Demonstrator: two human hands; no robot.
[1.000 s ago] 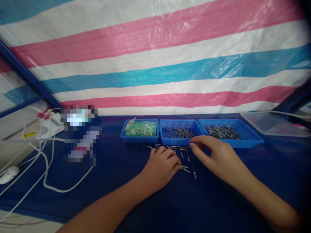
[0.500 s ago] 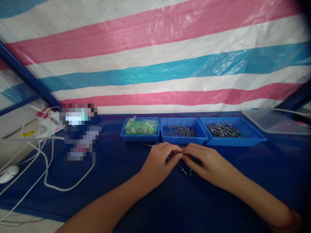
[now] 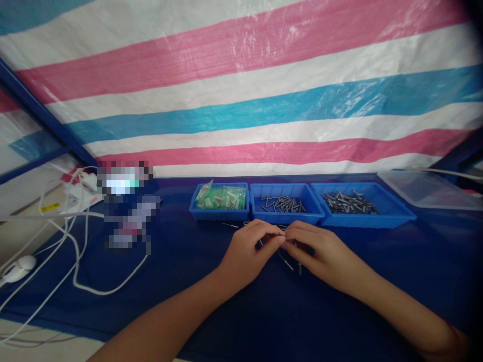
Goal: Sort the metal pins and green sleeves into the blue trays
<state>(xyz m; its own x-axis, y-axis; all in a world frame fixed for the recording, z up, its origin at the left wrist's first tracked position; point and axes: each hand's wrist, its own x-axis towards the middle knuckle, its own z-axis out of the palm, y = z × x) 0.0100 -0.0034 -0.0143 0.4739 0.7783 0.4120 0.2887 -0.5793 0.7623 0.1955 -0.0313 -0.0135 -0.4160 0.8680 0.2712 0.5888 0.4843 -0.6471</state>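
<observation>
My left hand (image 3: pixel 251 251) and my right hand (image 3: pixel 319 251) meet fingertip to fingertip over the table, in front of the middle bin. Both are closed, thumb against fingers in a pinch. Whatever lies between the fingertips is too small and too covered to name. Beneath the hands lie a thin metal pin (image 3: pixel 287 262) and a short metal piece (image 3: pixel 300 269), partly hidden by the fingers. Another thin pin (image 3: pixel 231 224) rests just left of my left hand, and further pins show behind the knuckles.
Along the back stand three blue bins: a left bin (image 3: pixel 220 216) with green-tinted bags of small parts, a middle bin (image 3: pixel 287 217) and a right bin (image 3: pixel 400 211) with loose metal pins. A clear plastic lid (image 3: pixel 426 191) lies far right. White cables (image 3: pixel 94 290) and a white mouse (image 3: pixel 18 269) occupy the left.
The fingers have shifted very slightly at the pinch, and both hands stay together. The view has moved a little, so the bins and cables sit slightly further right.
</observation>
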